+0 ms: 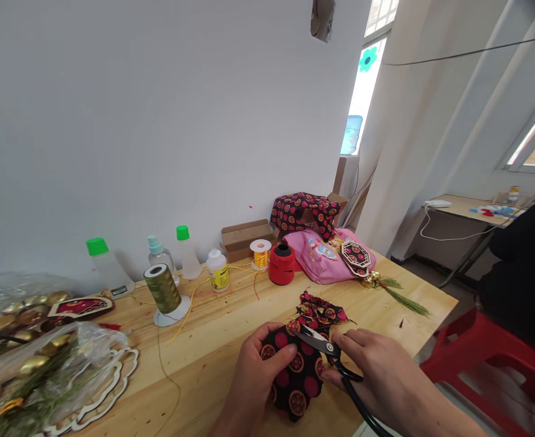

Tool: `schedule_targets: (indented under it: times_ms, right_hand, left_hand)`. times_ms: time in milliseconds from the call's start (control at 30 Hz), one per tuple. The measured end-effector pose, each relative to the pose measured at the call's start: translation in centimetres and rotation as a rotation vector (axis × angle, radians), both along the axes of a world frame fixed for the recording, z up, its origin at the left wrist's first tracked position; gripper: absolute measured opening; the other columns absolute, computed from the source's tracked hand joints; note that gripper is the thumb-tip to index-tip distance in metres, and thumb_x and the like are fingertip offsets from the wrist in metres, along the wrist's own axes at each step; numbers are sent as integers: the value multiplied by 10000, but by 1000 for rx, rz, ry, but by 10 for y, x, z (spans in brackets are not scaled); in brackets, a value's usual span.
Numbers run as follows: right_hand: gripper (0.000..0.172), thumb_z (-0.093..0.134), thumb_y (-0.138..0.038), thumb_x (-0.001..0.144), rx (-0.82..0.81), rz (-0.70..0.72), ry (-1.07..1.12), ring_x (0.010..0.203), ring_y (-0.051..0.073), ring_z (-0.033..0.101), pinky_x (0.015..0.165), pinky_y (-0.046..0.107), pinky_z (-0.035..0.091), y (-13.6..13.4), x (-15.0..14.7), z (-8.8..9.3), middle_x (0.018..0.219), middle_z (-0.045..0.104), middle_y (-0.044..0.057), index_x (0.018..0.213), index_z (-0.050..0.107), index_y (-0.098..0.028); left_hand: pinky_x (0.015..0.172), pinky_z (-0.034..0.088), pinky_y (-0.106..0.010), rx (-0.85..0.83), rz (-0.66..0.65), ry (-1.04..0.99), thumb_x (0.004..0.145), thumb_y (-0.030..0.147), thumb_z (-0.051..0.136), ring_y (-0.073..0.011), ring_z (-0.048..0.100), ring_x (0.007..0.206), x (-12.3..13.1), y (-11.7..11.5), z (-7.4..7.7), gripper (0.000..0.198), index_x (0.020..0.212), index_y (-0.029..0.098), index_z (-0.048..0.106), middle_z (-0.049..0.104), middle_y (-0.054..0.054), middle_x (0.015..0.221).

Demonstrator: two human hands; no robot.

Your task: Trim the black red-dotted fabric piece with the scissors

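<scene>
Head view, one moment, near edge of a wooden surface point(231, 340). Item: patterned fabric piece point(295, 376), black with red and orange discs, lying at the near centre, part of it over the edge. Left hand point(253, 379): fingers closed over the fabric's left side, thumb on top, pinning it. Right hand point(381, 370): fingers wrapped around black-handled scissors point(322, 346), blades slightly parted, tips resting on the fabric's upper edge, close to the left thumb. Fabric scraps point(322, 311) lie just beyond. Risks, as judged: blades closing near the thumb could nick it; a loose hold could let the fabric shift and the cut wander; the overhanging part could slide off. Far off: red spool point(281, 264), green thread cone point(162, 290).
</scene>
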State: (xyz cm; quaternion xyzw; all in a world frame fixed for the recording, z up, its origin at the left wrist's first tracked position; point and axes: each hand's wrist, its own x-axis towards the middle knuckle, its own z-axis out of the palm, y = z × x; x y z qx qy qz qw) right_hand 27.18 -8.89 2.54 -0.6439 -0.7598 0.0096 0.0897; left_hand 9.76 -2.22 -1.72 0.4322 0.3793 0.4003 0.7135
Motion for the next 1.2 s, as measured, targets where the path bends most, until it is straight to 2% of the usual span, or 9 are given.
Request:
schedule_targets:
  times_ms: [333,533,733,867,1000,1200]
  right_hand:
    - [209,597,-368,782,-52,5,-11,662,243,642,542,280,418,1,3,3,709,666,59,848,626,-172]
    - [230,570,-391,803,-55,18,30,560,191,601,478,247,362,-1,8,2,657,647,44,785,617,-167]
    - [327,486,-456,845,-1,129,129,479,131,514,444,222,312,-2,25,5,594,600,11,724,599,-174]
    - [343,495,-474,836,12,168,160,432,114,458,420,225,266,0,37,7,546,566,-11,685,581,-178]
    - [344,480,-475,845,19,192,177,443,120,458,436,237,260,5,48,5,545,565,-6,745,601,-169]
    - [453,436,-537,839,0,280,225,461,126,423,445,246,256,19,70,-5,562,559,28,780,628,-132]
  left_hand:
    - [588,497,-294,-39,-1,-23,570,226,753,-169,624,596,1,-1,5,309,838,155,618,707,-37,683]
    - [599,503,-307,-52,-5,-44,556,230,760,-170,628,593,6,-2,5,318,828,146,618,713,-37,655]
    - [620,506,-330,-62,-56,-20,550,197,764,-186,644,615,13,2,5,365,873,134,605,727,-53,696]
    - [619,503,-313,-56,-101,22,537,196,772,-192,654,628,17,6,10,361,857,121,622,733,-67,697]
    - [616,503,-303,-45,-174,62,503,220,789,-200,660,626,23,16,18,366,829,112,660,732,-71,665]
    - [569,485,-272,-25,-276,134,453,212,816,-186,653,588,30,34,24,365,776,119,674,731,-64,652]
